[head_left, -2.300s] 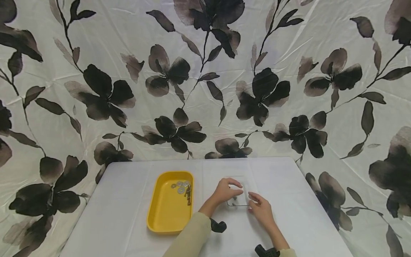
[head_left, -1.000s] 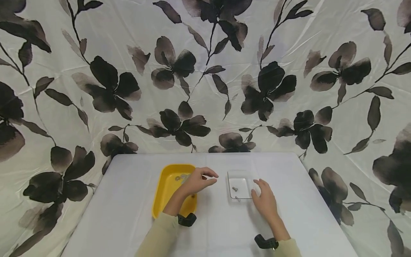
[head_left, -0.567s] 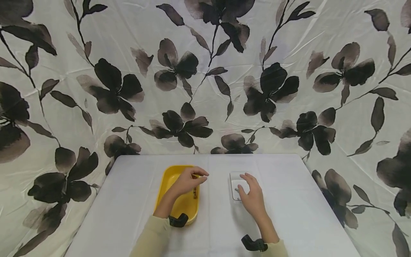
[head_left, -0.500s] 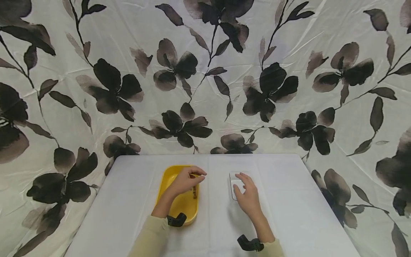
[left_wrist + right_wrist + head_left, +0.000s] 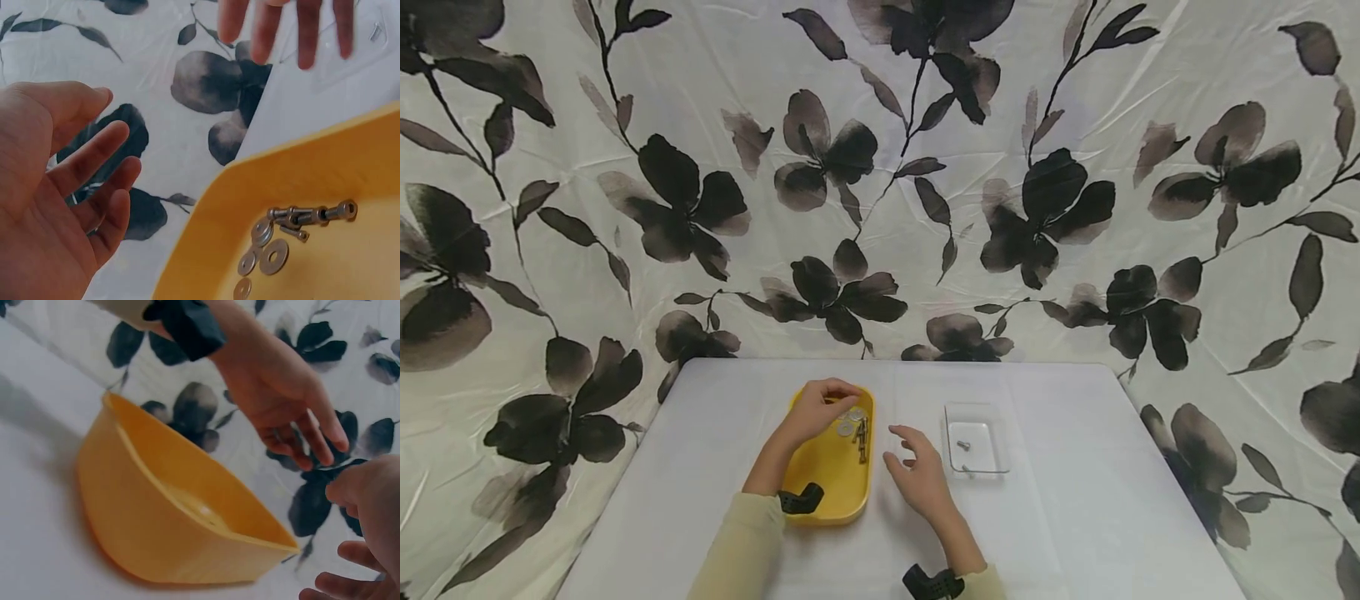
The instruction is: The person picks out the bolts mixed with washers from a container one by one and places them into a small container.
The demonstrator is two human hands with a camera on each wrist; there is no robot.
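Above the far left part of the yellow tray (image 5: 827, 500), my left hand (image 5: 808, 414) hovers with loosely bent fingers and nothing in them, as the left wrist view of this hand (image 5: 56, 181) shows. Several flat washers (image 5: 273, 256) lie in the tray beside a small heap of socket-head bolts (image 5: 312, 215). My right hand (image 5: 921, 477) is in the air just right of the tray, fingers apart and holding nothing. Right of it stands a clear plastic box (image 5: 992, 471), with a small bolt (image 5: 963, 446) inside and another near its front wall.
A white cloth covers the table (image 5: 1060, 517). Behind it hangs a pale curtain (image 5: 880, 333) with dark printed flowers. Each wrist carries a black camera mount (image 5: 801, 498). The tray's raised wall (image 5: 156, 512) stands between the hands' low sides.
My left hand has gone from over the clear box leftward to over the yellow tray. My right hand has left the box's right side and crossed left toward the tray.
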